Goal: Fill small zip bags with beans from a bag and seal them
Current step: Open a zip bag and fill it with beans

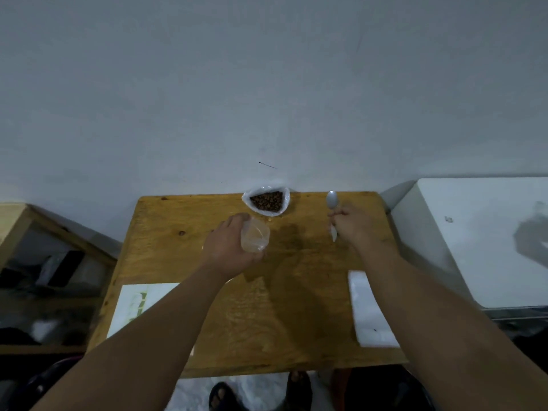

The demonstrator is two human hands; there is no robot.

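The person looks ready to scoop beans. The left hand (228,244) has its fingers curled round 1 small zip bag (255,235). The bag is clear, and no beans show inside it. The right hand (354,223) pinches a spoon (332,200) by the handle, with the round end pointing at the wall and nothing in it. The bag of beans (266,201) sits open at the far edge of the table (281,307), just past the small bag and left of the spoon. So the filling step seems to be only starting. Next, the spoon likely has to dip into the beans, lift some, and tip them into the small bag, whose mouth must be held wide so none spill.
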